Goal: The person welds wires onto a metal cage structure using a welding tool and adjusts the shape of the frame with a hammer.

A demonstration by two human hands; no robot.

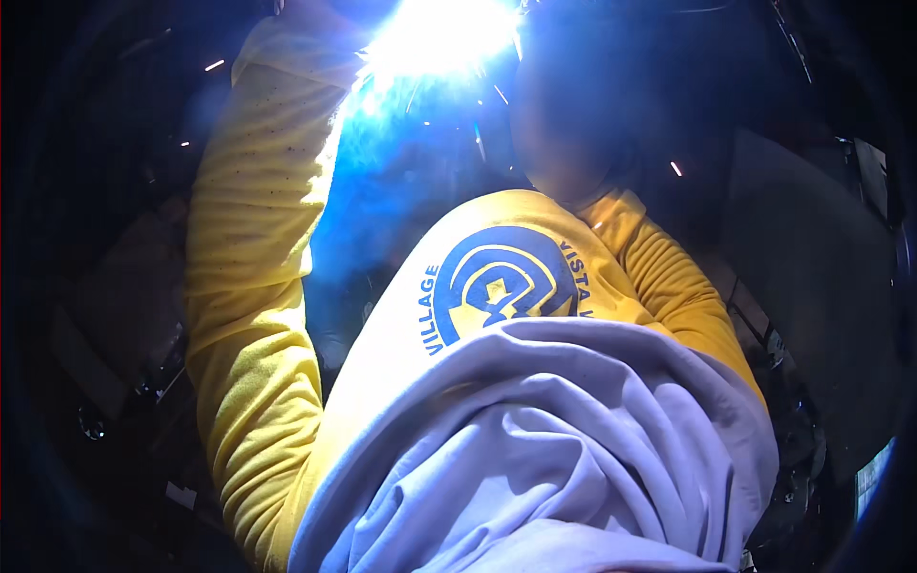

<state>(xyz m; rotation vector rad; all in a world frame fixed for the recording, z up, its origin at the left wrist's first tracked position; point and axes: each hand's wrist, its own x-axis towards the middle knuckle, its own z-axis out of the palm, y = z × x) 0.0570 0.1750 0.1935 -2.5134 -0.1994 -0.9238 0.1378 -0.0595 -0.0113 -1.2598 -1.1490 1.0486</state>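
Nearest, a loose lilac cloth (535,458) lies in folds over the yellow sweatshirt (382,315); I'd judge it best tucked back, since sparks (676,169) could reach it. The left sleeve (253,229) runs up the left side and the right sleeve (678,277) bends in from the right; steady elbows should help here. Beyond its cuff the right hand (564,148) is a dark blur, and the left hand (327,23), by the far edge, barely shows: how open the 2 hands are, or what they hold, I cannot tell. Bluish smoke (396,158) hangs on the near side of the bright arc (444,33), best kept off the face. The arc sits at the far edge, between the hands, its glare hiding whatever it touches.
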